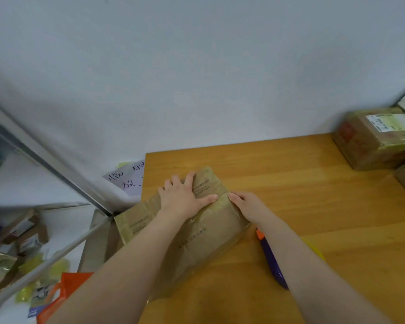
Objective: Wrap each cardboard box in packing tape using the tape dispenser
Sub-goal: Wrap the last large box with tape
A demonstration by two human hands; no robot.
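A brown cardboard box [204,232] lies at the left edge of the wooden table [302,183], its top glossy with clear tape. My left hand [185,195] presses flat on the box top with fingers spread and the thumb along the centre seam. Over the box's right edge my right hand [246,204] rests, fingers bent down against the side. The tape dispenser [272,260], purple with an orange tip, lies on the table just right of the box, mostly hidden under my right forearm, beside something yellow [313,249].
More cardboard boxes [374,139] with labels are stacked at the table's far right corner. A white wall rises behind. Left of the table a metal shelf [56,174] carries small parcels, a handwritten paper sign [126,178] and an orange bag [63,291].
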